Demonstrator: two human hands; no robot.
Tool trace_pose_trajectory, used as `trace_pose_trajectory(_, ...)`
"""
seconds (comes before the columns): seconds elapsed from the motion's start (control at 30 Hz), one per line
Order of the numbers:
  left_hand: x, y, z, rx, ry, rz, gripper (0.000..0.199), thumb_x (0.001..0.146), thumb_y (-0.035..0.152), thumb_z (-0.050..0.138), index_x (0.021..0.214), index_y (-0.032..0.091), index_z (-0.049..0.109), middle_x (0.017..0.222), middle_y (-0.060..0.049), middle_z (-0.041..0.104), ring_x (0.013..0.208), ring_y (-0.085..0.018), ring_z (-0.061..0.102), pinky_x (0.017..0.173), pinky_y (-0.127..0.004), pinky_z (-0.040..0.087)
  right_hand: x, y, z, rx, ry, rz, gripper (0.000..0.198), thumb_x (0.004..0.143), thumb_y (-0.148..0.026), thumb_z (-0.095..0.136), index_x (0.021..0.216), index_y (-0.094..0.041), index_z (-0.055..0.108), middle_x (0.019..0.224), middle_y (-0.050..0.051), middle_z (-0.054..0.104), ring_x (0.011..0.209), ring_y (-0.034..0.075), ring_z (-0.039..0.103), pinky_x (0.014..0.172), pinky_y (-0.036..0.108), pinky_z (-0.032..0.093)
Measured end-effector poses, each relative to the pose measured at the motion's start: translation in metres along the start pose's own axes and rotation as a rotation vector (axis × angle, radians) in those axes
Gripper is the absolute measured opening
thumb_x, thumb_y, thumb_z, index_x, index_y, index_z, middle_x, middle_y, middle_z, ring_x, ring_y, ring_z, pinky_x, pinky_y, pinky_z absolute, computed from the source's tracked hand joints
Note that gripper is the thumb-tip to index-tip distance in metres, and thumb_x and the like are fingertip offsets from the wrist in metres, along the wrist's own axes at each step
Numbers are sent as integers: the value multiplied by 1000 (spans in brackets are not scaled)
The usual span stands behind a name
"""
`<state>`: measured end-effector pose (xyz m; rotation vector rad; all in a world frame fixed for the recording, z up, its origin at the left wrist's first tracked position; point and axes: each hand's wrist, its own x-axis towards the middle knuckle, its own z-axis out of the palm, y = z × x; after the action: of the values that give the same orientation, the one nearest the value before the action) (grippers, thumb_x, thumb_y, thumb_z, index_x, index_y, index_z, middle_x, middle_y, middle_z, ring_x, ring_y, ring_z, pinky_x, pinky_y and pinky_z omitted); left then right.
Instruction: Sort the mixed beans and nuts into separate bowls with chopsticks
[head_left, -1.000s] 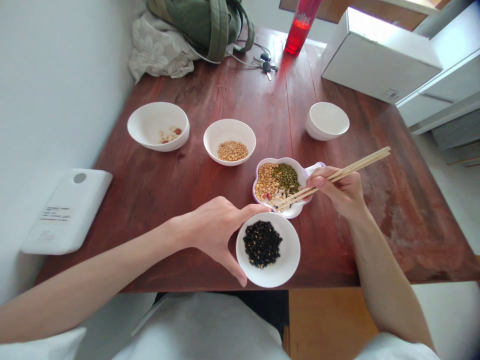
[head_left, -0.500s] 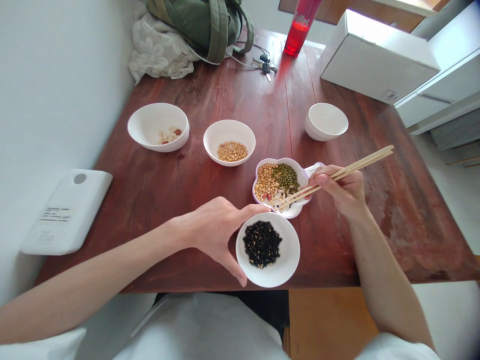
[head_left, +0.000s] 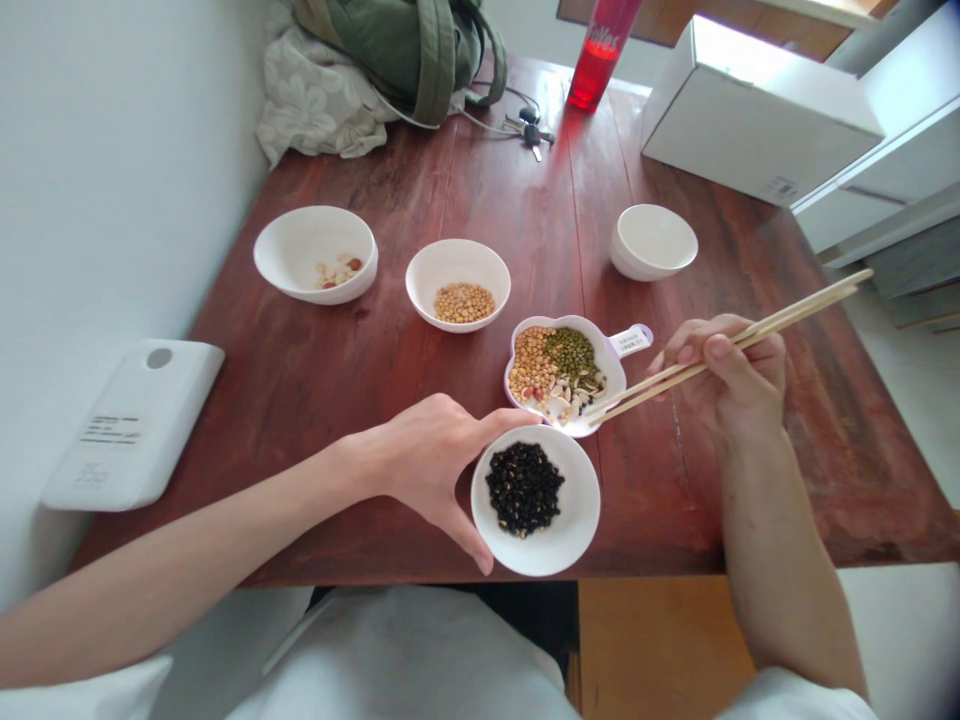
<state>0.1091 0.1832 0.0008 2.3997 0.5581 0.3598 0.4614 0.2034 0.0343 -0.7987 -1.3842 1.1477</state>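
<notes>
My left hand [head_left: 442, 465] is wrapped round the left side of a white bowl [head_left: 581, 500] of black beans [head_left: 525, 488] at the table's front edge. In my right hand [head_left: 727, 375] is a pair of chopsticks [head_left: 780, 320], slanting down to the left. Their tips are over the near right rim of a flower-shaped dish [head_left: 616, 375] with a short handle. The dish holds yellow soybeans [head_left: 529, 362], green mung beans [head_left: 571, 352], pale seeds [head_left: 577, 390] and a few reddish peanuts. Whether anything sits between the tips is too small to tell.
Farther back stand a bowl with peanuts [head_left: 281, 250], a bowl of soybeans [head_left: 424, 270] and another white bowl [head_left: 652, 245]. A white scale-like device [head_left: 139, 425] lies at left. Keys [head_left: 531, 130], a green bag [head_left: 382, 50], a red bottle [head_left: 596, 65] and a white box [head_left: 750, 120] are behind.
My right hand has moved right with the chopsticks, drawing their tips from inside the dish to its near right rim and uncovering the handle. My left hand and its bowl stay put.
</notes>
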Motion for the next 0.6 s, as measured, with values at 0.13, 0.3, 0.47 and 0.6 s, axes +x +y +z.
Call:
trace_pose_trajectory(0.13, 0, 0, 0, -8, 9, 8, 141, 53, 100, 83, 162, 23, 40, 104, -5, 88, 70, -31, 83, 72, -33, 54, 0, -1, -18, -153, 88, 46, 14, 98, -34, 83, 87, -26, 85, 79, 3, 74, 66, 21, 78, 52, 35, 69)
trace_pose_trajectory(0.3, 1, 0, 0, -4, 7, 6, 141, 53, 101, 82, 162, 22, 40, 99, -5, 88, 68, -30, 82, 71, -33, 53, 0, -4, -22, -299, 40, 106, 16, 96, -40, 85, 86, -27, 86, 80, 5, 80, 62, 23, 77, 51, 37, 66)
trace_pose_trajectory(0.47, 1, 0, 0, 7, 0, 1, 142, 53, 101, 82, 163, 21, 40, 99, -5, 88, 67, -29, 82, 71, -33, 53, 2, -4, -10, -392, -43, 160, 28, 97, -49, 83, 82, -25, 84, 74, 5, 81, 59, 21, 78, 53, 32, 66)
trace_pose_trajectory(0.6, 0, -1, 1, -3, 7, 8, 141, 54, 102, 80, 163, 21, 41, 98, -5, 88, 67, -29, 82, 71, -34, 54, 3, -4, -5, -377, -59, 172, 29, 98, -48, 82, 83, -23, 83, 74, 4, 82, 59, 21, 79, 55, 31, 68)
